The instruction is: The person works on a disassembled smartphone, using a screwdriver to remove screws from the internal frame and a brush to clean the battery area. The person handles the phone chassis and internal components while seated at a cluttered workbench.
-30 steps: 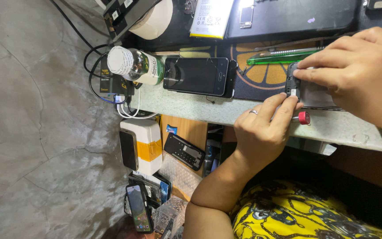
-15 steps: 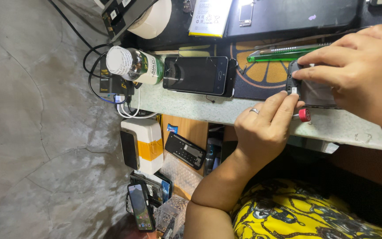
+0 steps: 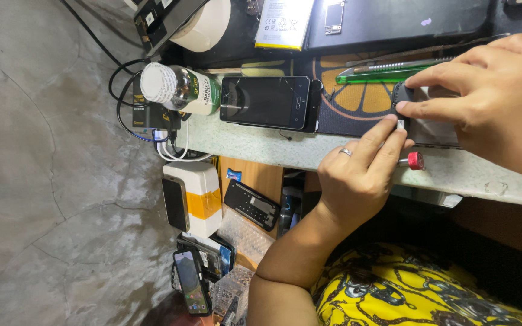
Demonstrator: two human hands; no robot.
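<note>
My right hand (image 3: 490,102) comes in from the right and grips a dark phone (image 3: 433,130) lying on the black and orange mat (image 3: 357,102). My left hand (image 3: 357,175), with a ring on one finger, reaches up from below. Its fingertips pinch the phone's left corner, where a small white part shows. A thin tool with a red cap (image 3: 415,160) pokes out from under the left fingers at the table's front edge; whether the hand holds it is unclear.
A second black phone (image 3: 267,101) lies left of the mat beside a clear bottle with a white cap (image 3: 176,89). A green knife (image 3: 382,73) lies above the mat. Cables (image 3: 152,121) hang at the table's left end. Phones and boxes (image 3: 200,199) sit below the table.
My left fingertips have crept slightly up the phone's corner. My right hand keeps its grip and the phone stays in place.
</note>
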